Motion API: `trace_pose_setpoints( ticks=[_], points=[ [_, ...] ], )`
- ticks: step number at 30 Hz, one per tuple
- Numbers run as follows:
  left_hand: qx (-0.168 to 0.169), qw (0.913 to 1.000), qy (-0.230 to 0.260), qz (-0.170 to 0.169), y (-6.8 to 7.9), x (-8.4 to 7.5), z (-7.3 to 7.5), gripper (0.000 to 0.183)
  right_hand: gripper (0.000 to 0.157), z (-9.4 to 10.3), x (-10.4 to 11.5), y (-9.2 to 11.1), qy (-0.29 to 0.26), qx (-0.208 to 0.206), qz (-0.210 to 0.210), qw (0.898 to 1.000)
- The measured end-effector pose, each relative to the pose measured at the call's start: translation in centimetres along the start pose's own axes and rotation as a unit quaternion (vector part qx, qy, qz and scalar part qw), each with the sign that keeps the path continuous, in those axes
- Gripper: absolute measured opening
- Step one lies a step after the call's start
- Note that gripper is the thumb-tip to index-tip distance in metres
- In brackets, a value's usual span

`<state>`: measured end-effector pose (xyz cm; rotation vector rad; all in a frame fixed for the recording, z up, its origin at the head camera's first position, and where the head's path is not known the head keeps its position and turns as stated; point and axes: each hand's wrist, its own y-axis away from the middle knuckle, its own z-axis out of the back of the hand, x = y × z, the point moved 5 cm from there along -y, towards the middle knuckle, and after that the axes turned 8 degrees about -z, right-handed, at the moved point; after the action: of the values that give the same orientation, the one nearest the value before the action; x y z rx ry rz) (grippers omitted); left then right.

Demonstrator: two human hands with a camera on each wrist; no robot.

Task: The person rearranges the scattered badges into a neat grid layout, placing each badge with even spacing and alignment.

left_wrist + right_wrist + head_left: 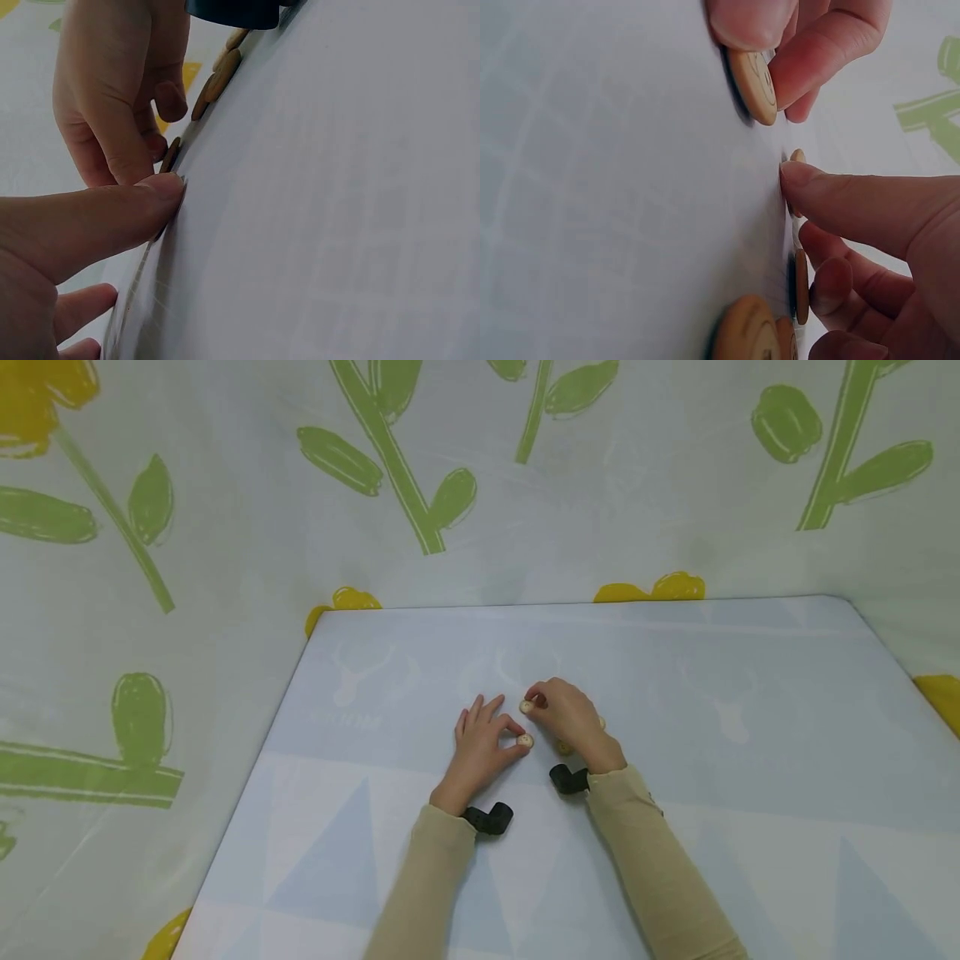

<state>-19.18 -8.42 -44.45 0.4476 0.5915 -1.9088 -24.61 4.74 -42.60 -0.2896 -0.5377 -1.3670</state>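
Note:
Small round wooden discs with dark markings lie on the pale table. The thumb and index finger of my left hand (480, 745) pinch one disc (525, 741) by its edges, the other fingers spread out. Just beyond it, my right hand (564, 712) pinches a second disc (527, 706) between thumb and fingertips. The right wrist view shows the left hand's disc (754, 86) tilted close over the surface. Beside the right hand lie more discs, one (564, 747) partly hidden under it and another (801, 285) near its curled fingers.
The table (712, 693) has a blue-and-white print of triangles and antlers. Its far edge meets a pale sheet (247, 485) with green leaves and yellow flowers. Black wrist cameras (489, 818) sit on both wrists, close above the table.

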Motion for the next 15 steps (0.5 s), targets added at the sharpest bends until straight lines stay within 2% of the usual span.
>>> trace_pose_setpoints(
  ticks=[15],
  points=[
    [0.000,0.9999,0.009,0.006,0.00,-0.09,0.10,0.018,0.022,-0.22,-0.06,-0.08,0.000,0.012,0.010,1.000]
  ],
)
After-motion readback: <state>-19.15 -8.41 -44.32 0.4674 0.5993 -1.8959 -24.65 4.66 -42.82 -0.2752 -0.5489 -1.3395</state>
